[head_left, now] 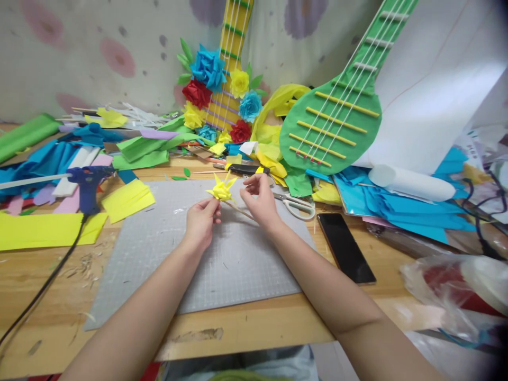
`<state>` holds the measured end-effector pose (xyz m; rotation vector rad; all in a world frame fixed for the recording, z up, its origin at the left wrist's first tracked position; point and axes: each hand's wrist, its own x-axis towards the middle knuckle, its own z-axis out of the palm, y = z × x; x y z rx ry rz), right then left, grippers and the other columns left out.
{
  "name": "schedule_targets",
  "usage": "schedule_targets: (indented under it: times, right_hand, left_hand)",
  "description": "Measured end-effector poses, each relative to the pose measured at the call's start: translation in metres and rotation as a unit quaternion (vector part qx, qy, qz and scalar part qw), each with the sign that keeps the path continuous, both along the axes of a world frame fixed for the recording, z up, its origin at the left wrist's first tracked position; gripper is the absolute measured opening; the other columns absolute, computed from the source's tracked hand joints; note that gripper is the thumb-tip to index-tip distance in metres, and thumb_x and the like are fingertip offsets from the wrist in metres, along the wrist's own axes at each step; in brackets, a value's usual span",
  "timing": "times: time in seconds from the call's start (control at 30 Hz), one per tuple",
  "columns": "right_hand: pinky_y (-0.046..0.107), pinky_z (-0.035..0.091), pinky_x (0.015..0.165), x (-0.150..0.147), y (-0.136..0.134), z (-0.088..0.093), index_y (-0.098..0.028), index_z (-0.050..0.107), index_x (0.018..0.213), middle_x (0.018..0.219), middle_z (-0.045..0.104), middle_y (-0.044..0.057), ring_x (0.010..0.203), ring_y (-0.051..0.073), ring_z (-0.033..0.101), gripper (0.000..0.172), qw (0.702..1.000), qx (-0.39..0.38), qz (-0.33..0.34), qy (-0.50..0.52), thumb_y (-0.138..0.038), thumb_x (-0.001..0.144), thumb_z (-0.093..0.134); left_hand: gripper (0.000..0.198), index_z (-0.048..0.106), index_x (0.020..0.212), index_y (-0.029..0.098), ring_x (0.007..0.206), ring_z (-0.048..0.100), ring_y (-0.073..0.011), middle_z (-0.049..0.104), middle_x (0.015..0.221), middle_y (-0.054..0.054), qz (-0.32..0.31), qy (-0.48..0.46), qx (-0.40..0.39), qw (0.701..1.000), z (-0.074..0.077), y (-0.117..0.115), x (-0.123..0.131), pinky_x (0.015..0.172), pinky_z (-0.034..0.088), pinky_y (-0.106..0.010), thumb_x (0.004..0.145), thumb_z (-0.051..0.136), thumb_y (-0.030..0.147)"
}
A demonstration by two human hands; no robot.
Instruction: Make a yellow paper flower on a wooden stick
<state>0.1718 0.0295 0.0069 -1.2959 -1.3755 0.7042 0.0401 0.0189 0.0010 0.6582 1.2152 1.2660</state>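
Observation:
My left hand (200,222) is closed, with thumb and fingers pinching the base of a yellow paper flower (222,187) with pointed petals. A thin brown stick (240,210) runs from beneath the flower toward my right wrist. Just right of the flower, my right hand (260,200) is raised with its fingers curled together near the thumb; whatever is between them is too small to make out. Both hands are above a grey cutting mat (159,248). Behind my right hand lie scissors (299,206) with pale handles and a black-handled tool (242,168).
A blue glue gun (87,185) with a cord stands left, beside yellow paper (129,200). A phone (345,247) lies right of the mat. Behind are a green paper instrument (333,124), a yellow one (234,47) with paper flowers, and blue paper (413,203).

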Motion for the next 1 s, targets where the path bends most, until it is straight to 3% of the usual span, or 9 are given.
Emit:
schedule_targets:
  times: [0.13,0.33,0.63,0.8,1.0]
  right_hand:
    - [0.03,0.045,0.07,0.004,0.007,0.003,-0.023,0.036,0.092,0.082,0.059,-0.002,0.072,0.012,0.057,0.043,0.961,-0.141,0.134,0.197,-0.03,0.06,0.062]
    - [0.027,0.045,0.066,0.0,0.001,0.006,-0.022,0.04,0.094,0.079,0.061,-0.003,0.072,0.013,0.059,0.042,0.918,-0.222,0.188,0.269,-0.028,0.06,0.064]
    - [0.023,0.046,0.053,0.003,-0.005,0.014,-0.023,0.042,0.094,0.078,0.059,-0.002,0.065,0.012,0.059,0.037,0.904,-0.279,0.252,0.203,-0.029,0.066,0.065]
    - [0.018,0.038,0.041,0.005,-0.007,0.014,-0.02,0.044,0.076,0.057,0.05,-0.007,0.048,0.007,0.048,0.031,0.902,-0.294,0.303,0.098,-0.033,0.065,0.069]
    - [0.018,0.034,0.037,0.001,-0.005,0.006,-0.02,0.039,0.066,0.047,0.044,-0.009,0.039,0.005,0.04,0.027,0.895,-0.282,0.338,0.076,-0.036,0.071,0.061]
  left_hand:
    - [0.021,0.057,0.059,0.012,0.041,0.038,-0.0018,0.049,0.05,0.004,-0.021,0.012,0.01,1.0,-0.003,0.0,-0.002,0.035,0.026,-0.013,0.053,0.069,0.029]
    - [0.021,0.055,0.054,0.014,0.038,0.033,-0.0018,0.041,0.043,0.007,-0.026,0.006,0.019,0.999,-0.002,-0.001,0.0,0.036,0.025,-0.015,0.052,0.069,0.028]
    - [0.02,0.058,0.055,0.013,0.039,0.032,-0.0022,0.039,0.041,0.008,0.027,-0.011,0.023,0.999,-0.001,0.001,-0.002,0.037,0.026,-0.016,0.05,0.07,0.027]
    - [0.019,0.06,0.057,0.012,0.039,0.033,-0.0022,0.04,0.041,0.008,0.057,-0.012,0.027,0.998,-0.001,0.002,-0.003,0.038,0.028,-0.016,0.05,0.071,0.025]
    - [0.022,0.061,0.061,0.011,0.04,0.034,-0.0017,0.043,0.043,0.007,0.066,-0.017,0.038,0.997,-0.002,0.002,-0.004,0.038,0.03,-0.016,0.05,0.073,0.027]
